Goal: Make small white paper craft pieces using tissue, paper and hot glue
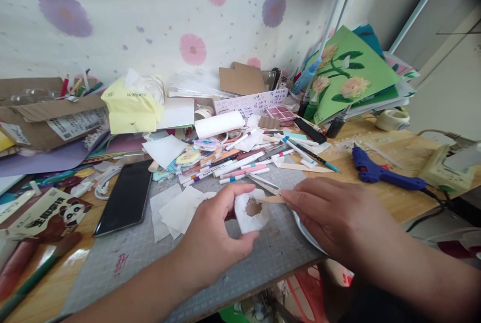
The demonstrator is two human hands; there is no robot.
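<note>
White tissue piece [252, 211] pinched in left hand [210, 235] above grey mat [124, 258] on counter, wooden stick [271, 199] gripped by right hand [334, 217], probably easy to tear by hard push.

We see a black phone [126, 197] lying flat on the grey cutting mat [124, 258], loose markers [240, 165] heaped behind it, a blue glue gun [379, 172] on the wooden surface [391, 145], and a yellow tissue pack [131, 105] before the flowered cloth [150, 12].
</note>
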